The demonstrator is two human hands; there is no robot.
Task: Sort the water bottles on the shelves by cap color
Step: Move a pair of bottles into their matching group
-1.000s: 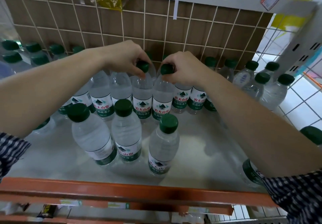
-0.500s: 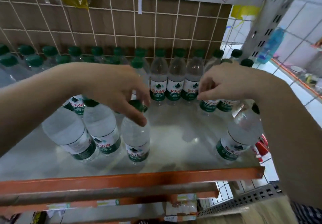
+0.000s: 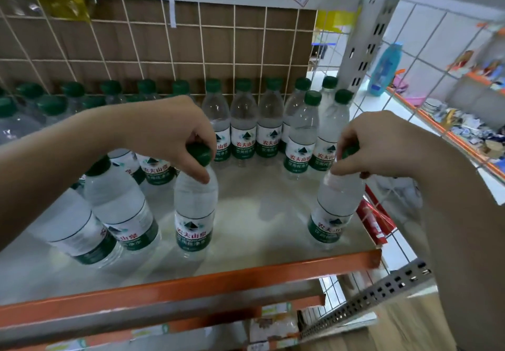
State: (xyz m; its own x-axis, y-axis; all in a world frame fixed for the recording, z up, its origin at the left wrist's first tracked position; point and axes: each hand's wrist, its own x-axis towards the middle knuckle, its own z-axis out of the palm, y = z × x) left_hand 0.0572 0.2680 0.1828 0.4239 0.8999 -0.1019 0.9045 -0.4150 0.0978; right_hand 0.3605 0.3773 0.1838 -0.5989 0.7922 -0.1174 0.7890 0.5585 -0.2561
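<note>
- The left hand (image 3: 169,134) is pinching the green cap (image 3: 199,153) of a water bottle (image 3: 194,208), which is standing upright at the centre of the frame.
- The right hand (image 3: 382,145) is curling round the top of a second bottle (image 3: 337,203) at centre right, hiding most of its cap.
- Both are standing on the white shelf (image 3: 259,214), well apart.
- A row of bottles (image 3: 243,121) with green caps is lining the wire grid (image 3: 218,50) in the upper middle.
- Two bottles (image 3: 120,203) are standing just beside each other at lower left.
</note>
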